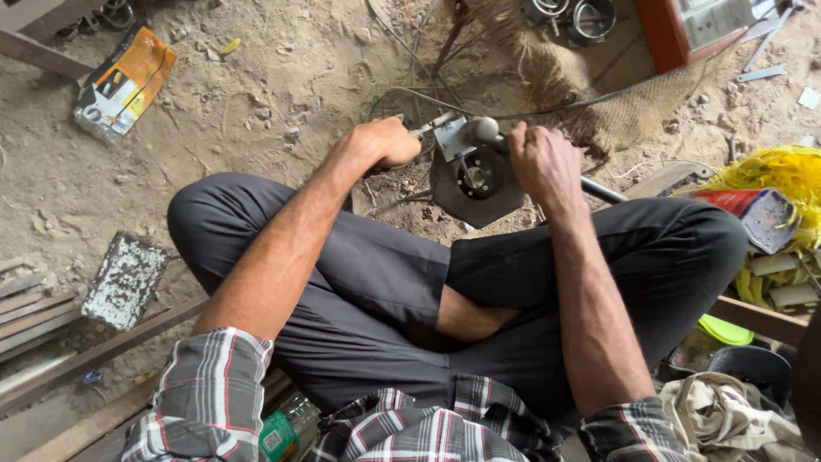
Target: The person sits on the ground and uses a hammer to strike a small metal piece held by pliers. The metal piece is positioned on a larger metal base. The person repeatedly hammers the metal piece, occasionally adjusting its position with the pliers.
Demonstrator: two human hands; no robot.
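Dull dark metal plate [475, 181] with a smooth grey metal knob [484, 130]; rough, dusty earthen floor [256, 94]; coarse woven jute sacking [547, 68]; matt dark cloth trousers [376, 274]; glossy cardboard packet [124, 83]; paint-speckled rough block [126, 280]

Two hands [389, 144] [543, 162], one dark metal part [475, 184], one orange packet [124, 83], one green bottle [286, 428].

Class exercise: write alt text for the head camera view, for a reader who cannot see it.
Seen from above, a person sitting cross-legged on a sandy floor works on a dark metal part in front of their knees, the left hand gripping a tool at its left side and the right hand closed around its top. Wires, an orange packet and yellow fibre lie around.
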